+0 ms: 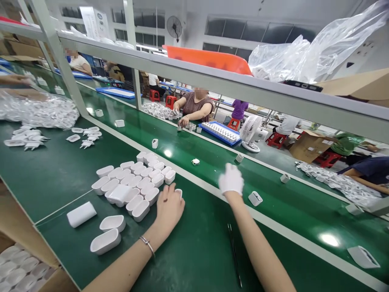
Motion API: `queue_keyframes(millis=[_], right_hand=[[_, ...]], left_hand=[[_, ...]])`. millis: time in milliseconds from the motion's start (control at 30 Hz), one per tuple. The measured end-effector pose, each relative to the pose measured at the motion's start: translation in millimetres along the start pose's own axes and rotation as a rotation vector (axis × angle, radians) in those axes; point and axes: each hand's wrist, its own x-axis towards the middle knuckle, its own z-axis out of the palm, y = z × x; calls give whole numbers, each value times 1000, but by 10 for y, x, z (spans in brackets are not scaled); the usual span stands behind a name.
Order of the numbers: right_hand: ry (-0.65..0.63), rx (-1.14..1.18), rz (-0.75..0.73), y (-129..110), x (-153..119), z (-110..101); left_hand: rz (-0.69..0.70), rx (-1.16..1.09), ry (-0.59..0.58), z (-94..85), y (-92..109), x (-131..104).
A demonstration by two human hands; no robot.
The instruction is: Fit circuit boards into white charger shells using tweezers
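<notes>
My left hand (170, 205), bare with a bracelet at the wrist, is at the right edge of a cluster of white oval cups (141, 210). Its fingers are curled beside a white cup (179, 193), partly hidden behind them; whether they grip it is unclear. Over the green belt, my right hand (231, 179) wears a white glove and is blurred, its fingers smeared. A small white part (195, 162) lies on the belt ahead of it, and a white housing (255, 198) sits to its right. Black tweezers (234, 255) lie between my forearms.
White plug parts (27, 138) and a plastic bag of parts (45, 111) are at left. A metal shelf rail (212, 81) crosses above the belt. Across it, a person (194, 107) handles small parts near a blue tray (220, 133) and a white fan (251, 132).
</notes>
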Motion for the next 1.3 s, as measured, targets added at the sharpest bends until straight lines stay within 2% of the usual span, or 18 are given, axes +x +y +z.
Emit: queue_keyframes(millis=[100, 167, 233, 333, 400, 500, 600, 733, 833, 933, 1033, 1167, 1233, 1300], right_hand=[[-79, 116, -149, -717, 240, 367], [-128, 176, -185, -1040, 375, 541], [-171, 223, -188, -1203, 456, 637], [-200, 277, -176, -1205, 437, 661], [-190, 308, -184, -1081, 311, 612], [-155, 352, -207, -713, -54, 458], [-117, 378, -196, -141, -560, 251], [-43, 343, -44, 693, -1177, 54], [-34, 312, 70, 1097, -1462, -7], [-56, 277, 128, 1220, -1585, -40], [-52, 229, 139, 1159, -1594, -63], [37, 191, 168, 1072, -1541, -86], [37, 191, 103, 1090, -1515, -93], [-16, 225, -56, 1146, -1501, -93]], left_hand=[[51, -114, -64, 96, 124, -57], [51, -197, -86, 149, 162, -82], [9, -301, -128, 201, 170, -96], [-118, -402, -205, 279, 157, -93], [-157, -423, -221, 321, 145, -80], [-91, -460, -225, 345, 130, -61], [-44, -460, -249, 310, 134, -65], [-11, -413, -299, 229, 212, -132], [46, -384, -308, 181, 317, -213], [79, -346, -344, 147, 458, -296], [137, -318, -391, 115, 639, -349], [198, -325, -447, 94, 871, -379], [187, -382, -437, 113, 932, -405], [184, -466, -409, 157, 941, -442]])
